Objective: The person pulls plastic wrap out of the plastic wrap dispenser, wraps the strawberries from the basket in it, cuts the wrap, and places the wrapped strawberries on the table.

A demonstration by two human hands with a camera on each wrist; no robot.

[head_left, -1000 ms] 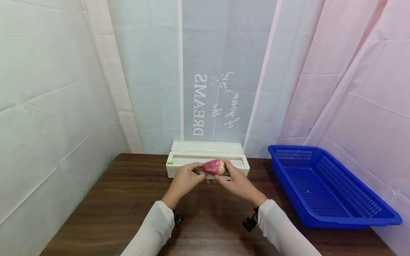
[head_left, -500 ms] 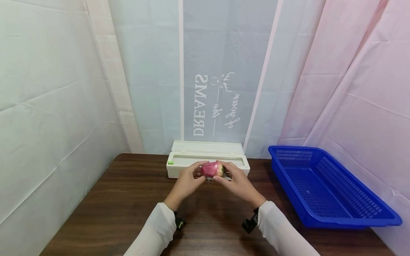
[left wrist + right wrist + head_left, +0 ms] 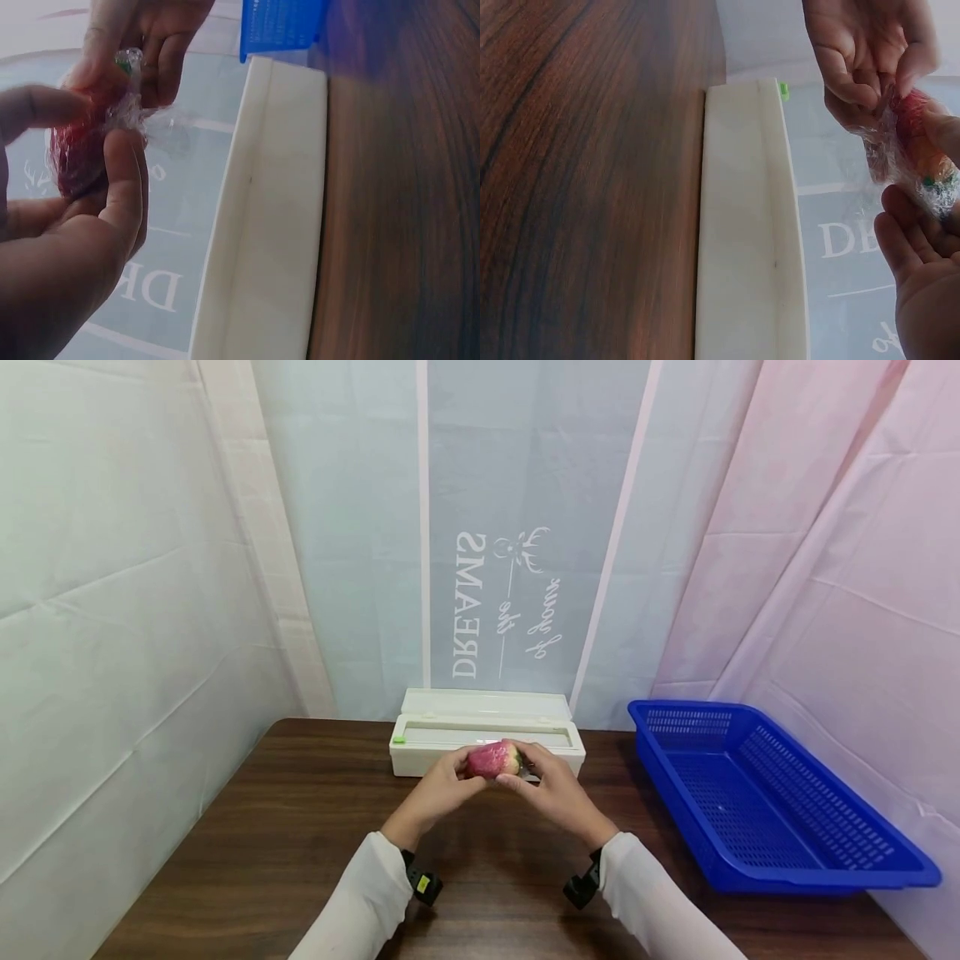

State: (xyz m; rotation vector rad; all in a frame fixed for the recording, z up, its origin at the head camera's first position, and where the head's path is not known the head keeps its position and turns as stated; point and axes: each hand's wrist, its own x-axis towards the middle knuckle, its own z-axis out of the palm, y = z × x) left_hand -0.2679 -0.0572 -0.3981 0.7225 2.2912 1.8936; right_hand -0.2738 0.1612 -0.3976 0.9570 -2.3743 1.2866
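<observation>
A pink-red fruit [image 3: 491,760], pale yellow toward a green tip, is held in the air between both hands, above the table's back part. Clear cling film [image 3: 133,112] covers it, and loose ends of film bunch up on its underside. My left hand [image 3: 438,787] grips the red end with fingers and thumb. At the paler end, my right hand [image 3: 561,789] holds the fruit between thumb and fingers. In the right wrist view, left fingers pinch gathered film [image 3: 881,139]. Just behind the hands stands a white cling film dispenser [image 3: 420,764], lid raised, with a green slider [image 3: 399,740].
A blue perforated plastic basket [image 3: 825,877] stands to the right on the dark wooden table [image 3: 300,827]. Pale curtains [image 3: 360,568] hang behind and along both sides. Black wrist cameras [image 3: 425,887] are strapped under the white sleeves.
The fruit has turned slightly in the hands and shifted a little left and lower. The left wrist has rolled, showing more of its camera. Dispenser and basket have not moved.
</observation>
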